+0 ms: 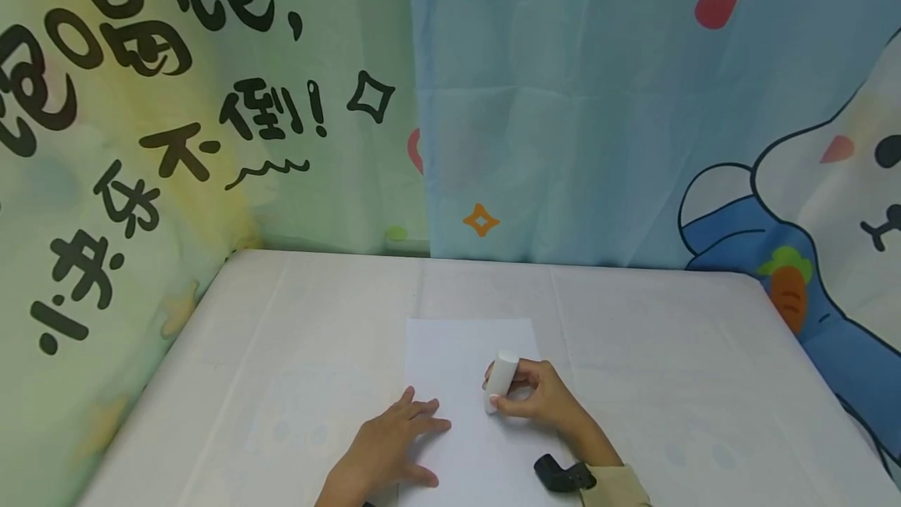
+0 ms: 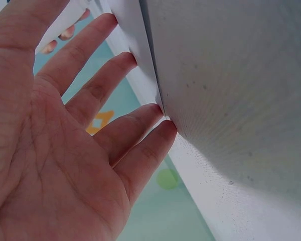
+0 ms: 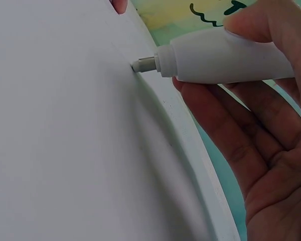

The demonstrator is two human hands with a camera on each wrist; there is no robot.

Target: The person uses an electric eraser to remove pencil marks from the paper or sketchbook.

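A thick white pen-shaped tool, seemingly an electric eraser [image 1: 503,375], is pinched between the thumb and fingers of my right hand [image 1: 545,401]. Its narrow grey tip [image 3: 145,64] points at the sheet of white paper [image 1: 457,346]; whether it touches the sheet I cannot tell. No marks can be made out on the paper. My left hand [image 1: 390,444] rests at the paper's left side with fingers spread. In the left wrist view, its fingertips [image 2: 165,128] press along the paper's edge and hold nothing.
A white cloth-covered table [image 1: 317,335] lies under the paper. Behind it hangs a blue and green printed curtain [image 1: 598,139], with a bunny figure at the right. A black strap end [image 1: 563,476] sticks out at my right wrist, by a beige sleeve [image 1: 619,487].
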